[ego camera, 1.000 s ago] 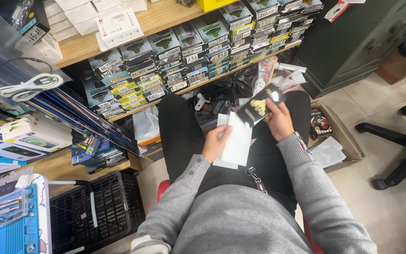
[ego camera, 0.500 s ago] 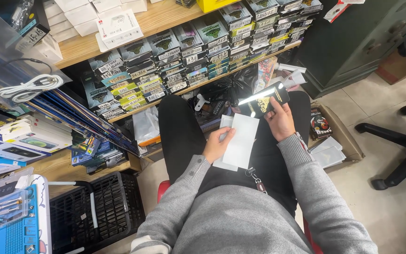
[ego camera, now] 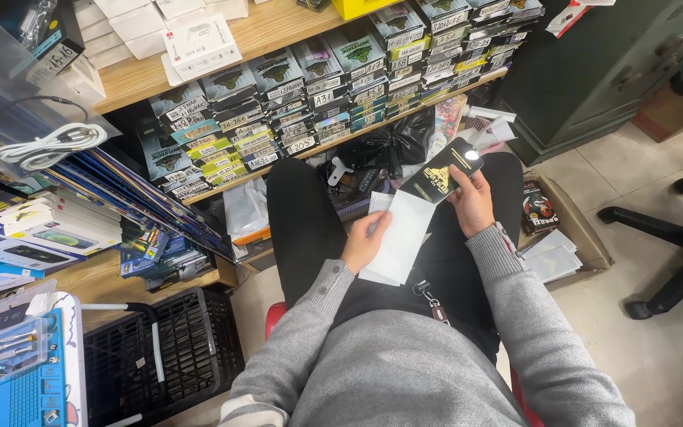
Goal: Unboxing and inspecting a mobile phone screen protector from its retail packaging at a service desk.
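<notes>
Slippage is the main risk: the right hand (ego camera: pixel 474 204) pinches the black packet (ego camera: pixel 441 171) only at its lower end, so most of the packet sticks out up and left of the fingers, tilted, with glare on its upper corner. A loose pinch could let it tip out and drop between the knees onto the clutter around the black bag (ego camera: pixel 393 146), where it would be hard to pick out among the dark things.

The left hand (ego camera: pixel 364 241) clasps the white sleeves (ego camera: pixel 395 237) along their left edge, thumb on top. There seem to be two or more sheets stacked and slightly fanned; gripped on one edge only, the lower one could slide free down the lap.

Relative to the sleeves, the packet lies just above and to the right, its lower corner close over their upper right corner; I cannot tell whether they touch. The right hand sits right of the sleeves, the left hand at their left edge, both over the lap. The shelf (ego camera: pixel 333 142) of labelled boxes runs well above the sleeves, and an open carton (ego camera: pixel 575 229) of papers stands on the floor to their right, near the right elbow.
</notes>
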